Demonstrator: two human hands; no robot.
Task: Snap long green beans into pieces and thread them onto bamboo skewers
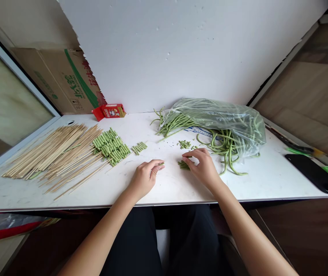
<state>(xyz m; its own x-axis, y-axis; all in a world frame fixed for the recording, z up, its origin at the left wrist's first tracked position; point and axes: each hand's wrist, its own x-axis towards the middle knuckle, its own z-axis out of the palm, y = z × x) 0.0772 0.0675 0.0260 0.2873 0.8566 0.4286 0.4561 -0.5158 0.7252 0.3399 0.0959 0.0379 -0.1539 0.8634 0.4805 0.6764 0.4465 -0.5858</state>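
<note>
Near the front of the white table, my left hand point(144, 177) is closed in a pinch, with the tip of a small green bean piece point(161, 164) showing between thumb and forefinger. My right hand point(202, 166) is closed at the fingertips over a small pile of cut bean pieces point(183, 165), seemingly pinching one; the fingers partly cover it. Left of my hands lie skewered bean pieces point(112, 145), set in rows on thin wooden sticks. Beside them is a short separate row of bean pieces point(139, 148). More short scraps point(184, 144) lie beyond my right hand.
Bare wooden skewers point(48, 149) spread across the left. Long green beans point(228, 143) spill from a clear plastic bag point(218, 111) at the back right. A red box point(114, 110) stands against the white back panel point(164, 57). A black phone point(316, 173) lies at the right edge.
</note>
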